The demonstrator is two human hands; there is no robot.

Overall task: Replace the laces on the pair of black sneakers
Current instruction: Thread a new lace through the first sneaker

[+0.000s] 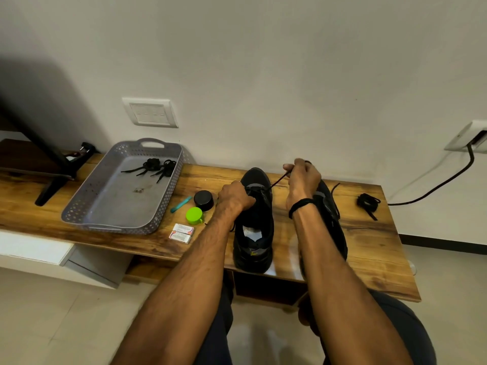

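No legible txt, brand or nos. anywhere. Two small white boxes (181,233) on the surface, left of & nearer than the left grip (235,194), carry red/orange print w/ fine lines of txt, too small to read. Sneaker (261,219) under that grip: small yellow mark at heel, logo or letters, can't tell.

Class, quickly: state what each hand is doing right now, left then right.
Left hand: closed, gripping the sneaker at its eyelets.
Right hand: closed, pinching the lace, pulled taut.
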